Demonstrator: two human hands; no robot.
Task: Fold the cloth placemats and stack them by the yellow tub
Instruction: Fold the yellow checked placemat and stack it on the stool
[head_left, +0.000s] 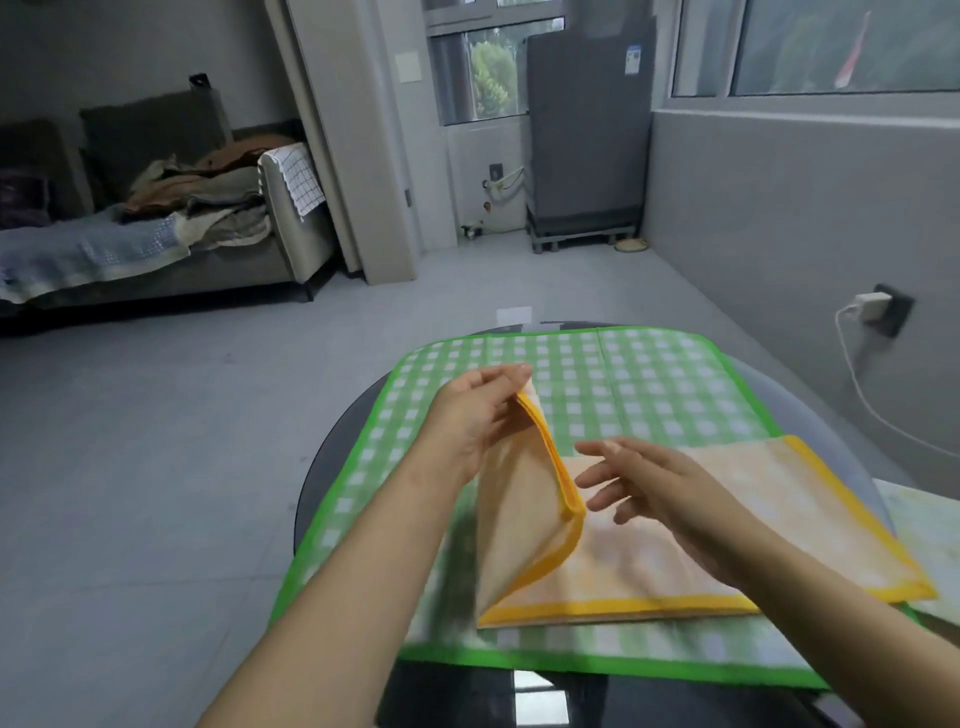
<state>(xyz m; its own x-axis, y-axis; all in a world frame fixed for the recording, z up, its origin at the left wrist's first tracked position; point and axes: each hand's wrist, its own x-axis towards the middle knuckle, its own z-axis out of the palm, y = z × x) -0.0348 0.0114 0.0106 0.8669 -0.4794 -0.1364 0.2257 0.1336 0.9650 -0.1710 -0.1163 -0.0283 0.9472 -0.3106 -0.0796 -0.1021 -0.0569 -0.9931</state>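
Low in the frame's centre, an orange-edged placemat (675, 545) lies on a green checked placemat (623, 384) covering the dark round table (322, 488). The left hand (478, 415) pinches its lifted left edge; the right hand (660, 488) hovers above, fingers spread, gripping nothing. At upper centre, the grey fridge (587, 130) carries a label too small to read.

**Colours in front of you**

You have a green-and-white checked placemat (597, 395) with a bright green border, spread over a glossy black surface (545, 701). On it lies a pale orange placemat (727, 499) with a faint check, edged in yellow. The floor (156, 441) is grey.
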